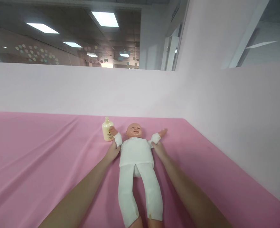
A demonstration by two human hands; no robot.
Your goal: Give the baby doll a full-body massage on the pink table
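Note:
A baby doll (136,158) in white clothes lies on its back on the pink sheet (35,158), head away from me, arms spread. My left hand (113,150) grips the doll's arm on the left side, fingers wrapped round the white sleeve. My right hand (158,148) holds the doll's other arm near its cuff; the fingers are mostly hidden under the sleeve. A small cream lotion bottle (107,129) stands upright just beyond the doll's left-side hand.
A pale pink wall (225,104) runs behind and along the right of the sheet-covered surface. Above the back wall, a glass pane shows a room with ceiling lights.

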